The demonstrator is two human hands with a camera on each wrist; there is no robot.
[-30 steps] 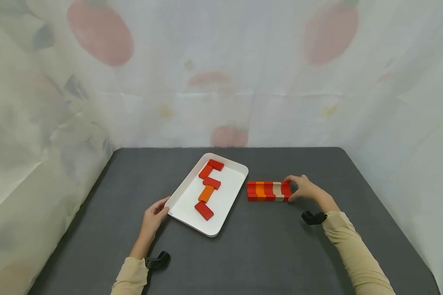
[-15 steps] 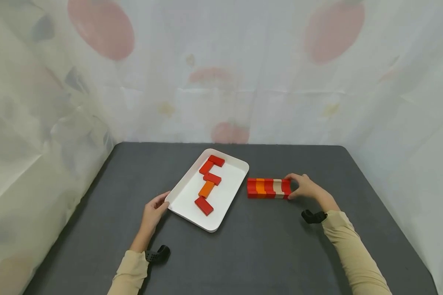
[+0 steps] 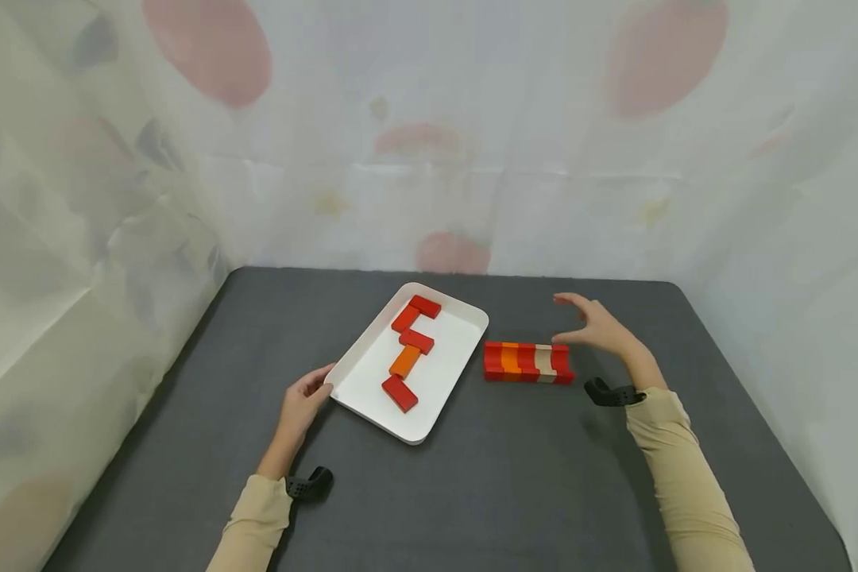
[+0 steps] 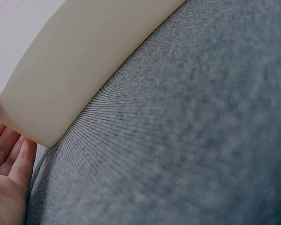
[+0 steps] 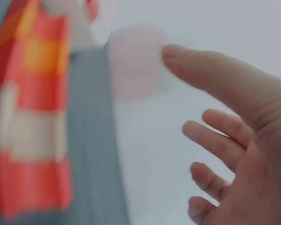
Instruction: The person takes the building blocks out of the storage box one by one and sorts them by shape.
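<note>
A dark grey counter (image 3: pixel 515 477) with a fine woven texture and rounded corners fills the view, backed by a pale, translucent curtain (image 3: pixel 429 143) printed with soft red ovals; left of the counter's centre, nearer the far edge, a white rectangular tray (image 3: pixel 439 385) with rounded corners and a low rim lies at an angle; inside it five flat blocks (image 3: pixel 409 353), four red and one orange, lie end to end in a zigzag; your left hand (image 3: pixel 302 407) rests against the tray's near left corner, fingers loosely curled on the rim, likely to steady it; just beside the tray's right edge, a row of blocks (image 3: pixel 528 362) in red, orange and cream stands packed face to face on the counter, smooth and painted, probably wood; your right hand (image 3: pixel 600 327) hovers open just above the row's right end, fingers spread and touching nothing; a black wrist mount (image 3: pixel 611 393) sits at your beige cuff.
</note>
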